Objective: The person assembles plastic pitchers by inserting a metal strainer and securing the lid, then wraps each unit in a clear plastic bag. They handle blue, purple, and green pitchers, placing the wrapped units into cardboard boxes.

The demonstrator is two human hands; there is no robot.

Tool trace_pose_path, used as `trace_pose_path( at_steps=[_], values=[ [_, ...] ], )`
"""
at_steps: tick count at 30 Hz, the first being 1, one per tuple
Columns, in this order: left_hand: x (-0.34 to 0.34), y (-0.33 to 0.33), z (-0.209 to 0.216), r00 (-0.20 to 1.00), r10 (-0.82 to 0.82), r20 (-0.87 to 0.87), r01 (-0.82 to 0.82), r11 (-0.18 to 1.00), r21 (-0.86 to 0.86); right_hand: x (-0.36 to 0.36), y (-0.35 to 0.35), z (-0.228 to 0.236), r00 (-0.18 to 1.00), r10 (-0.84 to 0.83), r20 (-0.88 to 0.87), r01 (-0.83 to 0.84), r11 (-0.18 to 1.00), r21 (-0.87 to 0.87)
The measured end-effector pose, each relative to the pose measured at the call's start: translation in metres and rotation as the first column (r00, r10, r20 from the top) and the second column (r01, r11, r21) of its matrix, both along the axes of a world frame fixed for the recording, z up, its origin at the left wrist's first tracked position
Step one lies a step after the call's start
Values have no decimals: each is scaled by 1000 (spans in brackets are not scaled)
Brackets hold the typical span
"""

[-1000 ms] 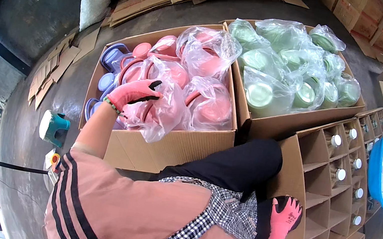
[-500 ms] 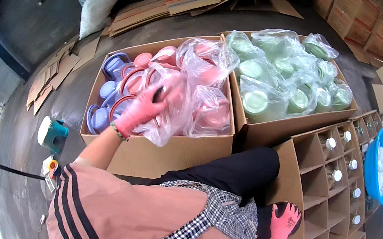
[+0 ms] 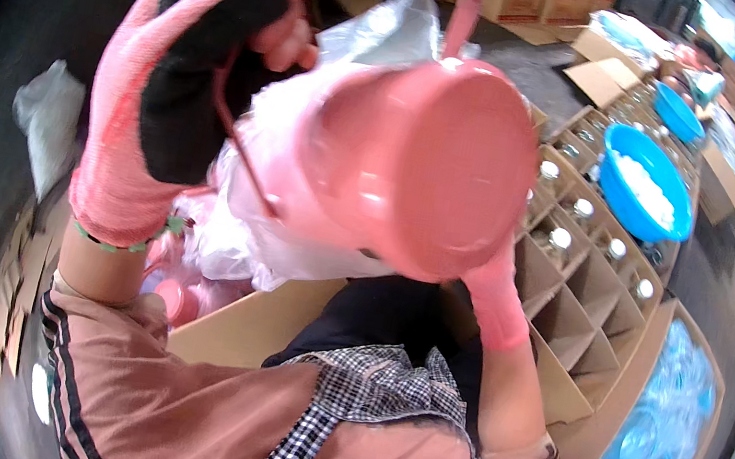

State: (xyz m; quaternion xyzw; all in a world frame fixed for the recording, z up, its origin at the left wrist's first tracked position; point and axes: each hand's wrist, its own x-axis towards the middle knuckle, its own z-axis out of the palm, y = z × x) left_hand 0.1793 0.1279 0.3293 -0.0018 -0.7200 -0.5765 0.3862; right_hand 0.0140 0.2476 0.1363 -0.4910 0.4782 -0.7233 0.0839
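Observation:
Close in front of me, my left hand (image 3: pixel 207 57), in a pink and black glove, is closed on a pink plastic lid (image 3: pixel 469 174) with a loop handle. The lid is tilted, its flat round face turned to the right. A crumpled clear plastic bag (image 3: pixel 267 193) hangs around its left side. My right hand (image 3: pixel 495 290), in a pink glove, is behind and below the lid. Only its cuff and wrist side show; its fingers are hidden, so I cannot tell whether it touches the lid. More pink lids (image 3: pixel 178 300) lie in a carton, mostly hidden by my left arm.
Right of my lap stands a divided carton (image 3: pixel 594 297) with white-capped glass jars in some compartments. Beyond it is a blue basin (image 3: pixel 654 175) of white pieces. An open carton (image 3: pixel 701 358) holds bagged blue and purple items. A white sack (image 3: pixel 50 123) stands at left.
My left hand has lifted a bagged pink lid from the carton, close to my view. My right hand has moved up from beside my leg behind it. The view has turned right.

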Motion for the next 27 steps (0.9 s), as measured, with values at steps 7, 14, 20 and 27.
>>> trace_pose_path(
  at_steps=[7,14,20,27],
  values=[
    [-55,39,-12,862,-481,-162,505,844,183,-20,66,17,976,-154,156,177,974,-143],
    [-72,47,-60,658,-724,-206,750,605,266,1,148,28,783,-570,-250,578,815,-44],
    [-81,50,-122,586,-806,82,789,591,165,36,151,-40,769,-558,-311,628,749,210],
    [-89,54,-188,619,-720,314,709,684,171,45,97,-115,823,-444,-353,547,788,282]
  ],
)
